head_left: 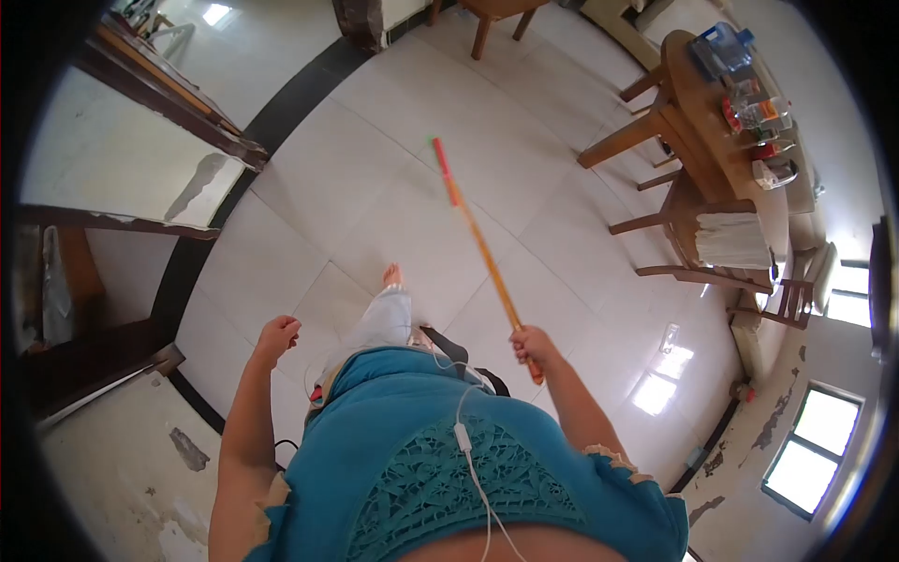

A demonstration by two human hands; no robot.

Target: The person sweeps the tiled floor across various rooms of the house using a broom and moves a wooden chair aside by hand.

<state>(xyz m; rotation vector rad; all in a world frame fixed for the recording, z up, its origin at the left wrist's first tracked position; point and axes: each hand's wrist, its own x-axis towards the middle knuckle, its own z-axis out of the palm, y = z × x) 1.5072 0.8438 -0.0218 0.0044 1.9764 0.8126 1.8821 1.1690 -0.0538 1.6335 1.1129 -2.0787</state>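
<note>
My right hand [535, 347] is wrapped round a long wooden stick [487, 259] near its lower end. The stick is orange-brown, with a red stretch at its far end and a bit of green at the very tip. It points forward and slightly left over the tiled floor; whether the tip touches the tiles I cannot tell. Off to the left of my body, my left hand [280, 335] hangs in a loose fist, with nothing visible in it. A white cable [462, 436] runs down the front of my teal top.
At the right stands a wooden table [693, 112] bearing bottles and a large blue water jug [726, 47]. A wooden chair [679, 225] with a pale cloth is beside it. Dark-framed doorways line the left. A stool [494, 9] stands at the top. Pale tiles [375, 178] cover the floor.
</note>
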